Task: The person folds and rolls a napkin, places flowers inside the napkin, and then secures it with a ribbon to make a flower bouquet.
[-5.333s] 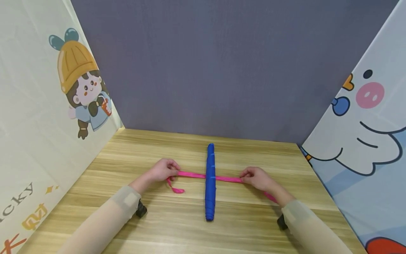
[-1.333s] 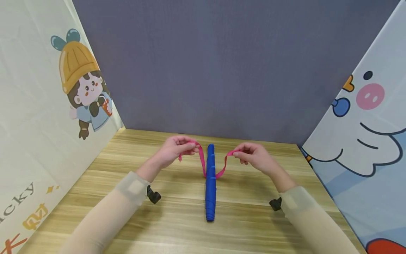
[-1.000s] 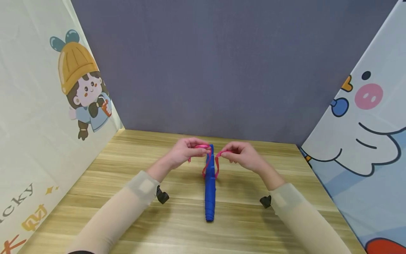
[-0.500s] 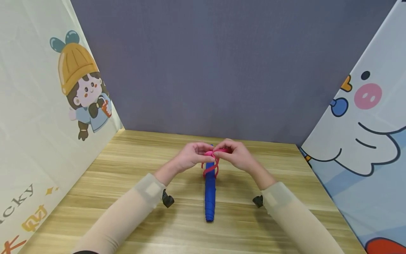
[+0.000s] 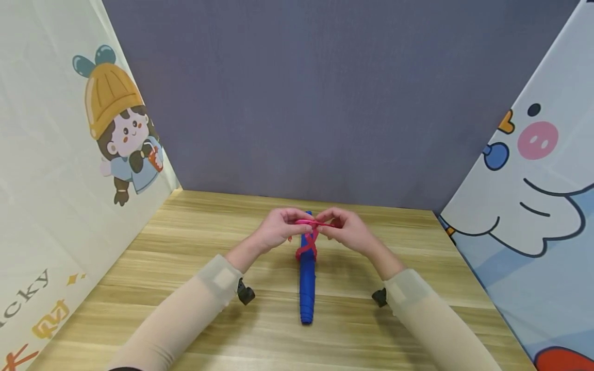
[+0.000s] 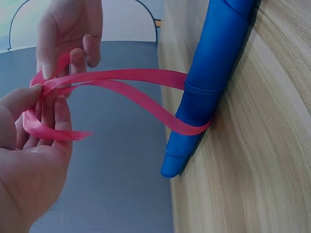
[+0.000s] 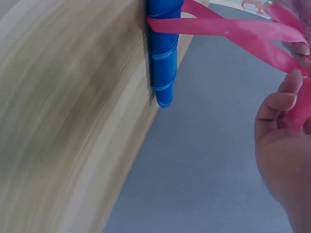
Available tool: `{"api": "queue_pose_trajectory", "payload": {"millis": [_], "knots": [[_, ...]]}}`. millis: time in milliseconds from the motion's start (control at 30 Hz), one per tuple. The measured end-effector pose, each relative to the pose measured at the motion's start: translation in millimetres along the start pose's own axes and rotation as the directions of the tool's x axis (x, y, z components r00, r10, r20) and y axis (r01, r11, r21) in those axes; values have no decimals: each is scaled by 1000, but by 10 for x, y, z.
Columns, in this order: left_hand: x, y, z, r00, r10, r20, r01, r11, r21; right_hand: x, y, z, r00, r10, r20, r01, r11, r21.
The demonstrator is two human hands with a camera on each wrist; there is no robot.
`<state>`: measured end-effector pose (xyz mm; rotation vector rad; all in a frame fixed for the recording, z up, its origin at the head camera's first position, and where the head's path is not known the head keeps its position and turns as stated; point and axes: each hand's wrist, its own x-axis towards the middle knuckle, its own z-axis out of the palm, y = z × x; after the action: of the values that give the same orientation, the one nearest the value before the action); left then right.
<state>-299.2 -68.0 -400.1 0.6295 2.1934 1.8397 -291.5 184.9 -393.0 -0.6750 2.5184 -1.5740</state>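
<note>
A slim blue roll with spiral overlapping edges lies lengthwise on the table, pointing away from me. Under its far half passes a pink ribbon, whose two strands rise off the roll and cross above it. My left hand pinches one part of the ribbon between thumb and fingers, and a loose end hangs below that hand in the left wrist view. Close beside it, fingertips nearly meeting, my right hand also pinches the ribbon. Fingers partly cover the spot where the strands come together.
The wood-grain table ends at a grey-blue back panel. White panels with cartoon prints stand left and right. A small black device sits at the left wrist, with another at the right.
Both hands lifted the ribbon ends from the table on either side and came together over the roll. The strands, apart earlier, now cross. The roll has stayed in place.
</note>
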Motion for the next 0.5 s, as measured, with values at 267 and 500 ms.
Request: {"api": "queue_pose_trajectory", "payload": {"millis": [267,500], "knots": [[-9,7,-4,1000,1,-6,-1,1000,21,30,51,48,999,-36,24,37,999,-3],[14,-40,-32,998,26,-57,-23,999,42,-10,110,30,1000,10,-10,-10,1000,-21]]}}
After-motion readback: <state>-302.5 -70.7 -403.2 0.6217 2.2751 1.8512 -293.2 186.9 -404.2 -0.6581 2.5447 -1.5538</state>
